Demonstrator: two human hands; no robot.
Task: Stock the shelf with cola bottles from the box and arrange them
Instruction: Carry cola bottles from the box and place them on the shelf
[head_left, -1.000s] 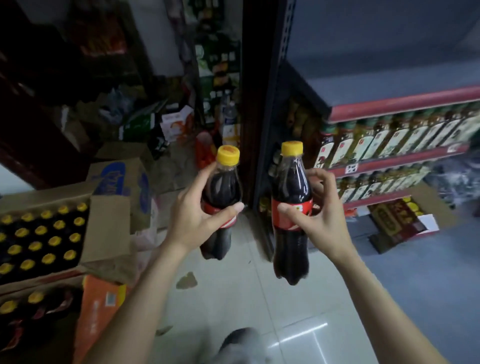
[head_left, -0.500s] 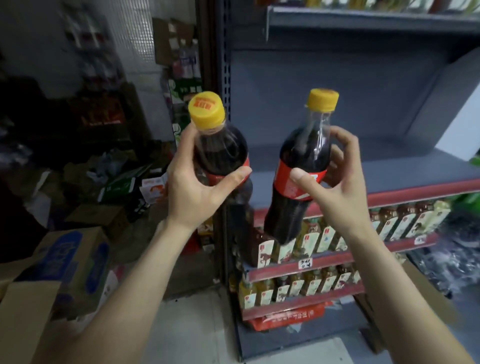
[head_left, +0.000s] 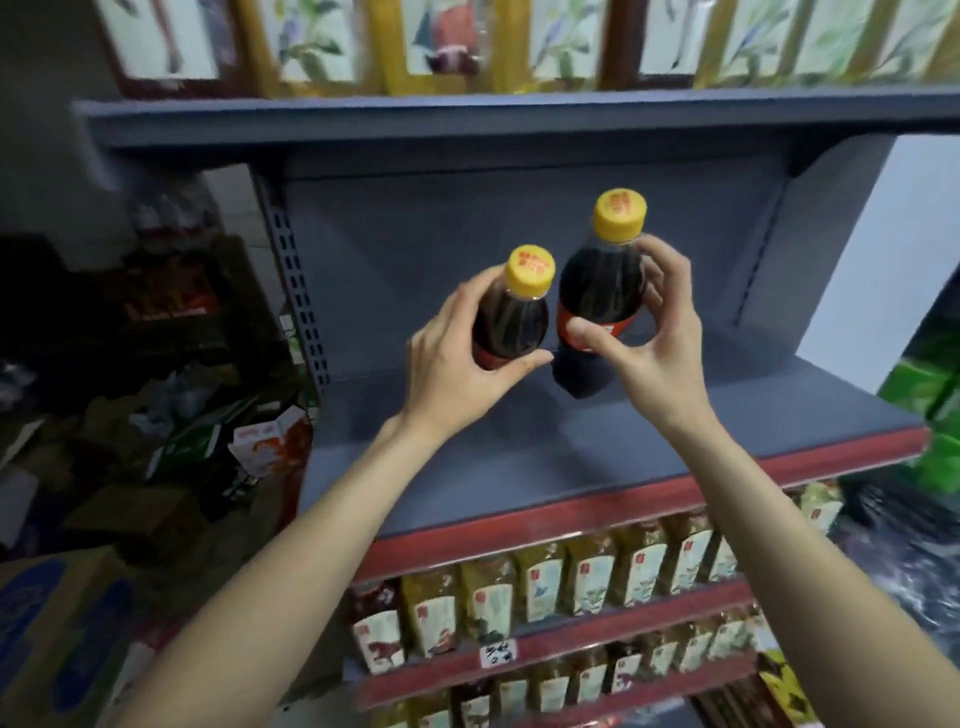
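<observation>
A: While both arms reach over the grey shelf (head_left: 597, 457), what does each hand hold?

B: The left hand (head_left: 457, 364) wraps thumb and fingers round the left cola bottle (head_left: 511, 322); the right hand (head_left: 649, 338) grips the right cola bottle (head_left: 597, 291) at its red label. Both bottles hang above the shelf, just beside each other.

A: Any writing?

B: Red print on the yellow caps (head_left: 530, 270), too blurred to read. Below the shelf, a handwritten price tag (head_left: 498, 652), illegible.

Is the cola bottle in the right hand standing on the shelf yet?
Cannot tell. The right hand grips the cola bottle tilted over the grey shelf; contact is unclear.
</observation>
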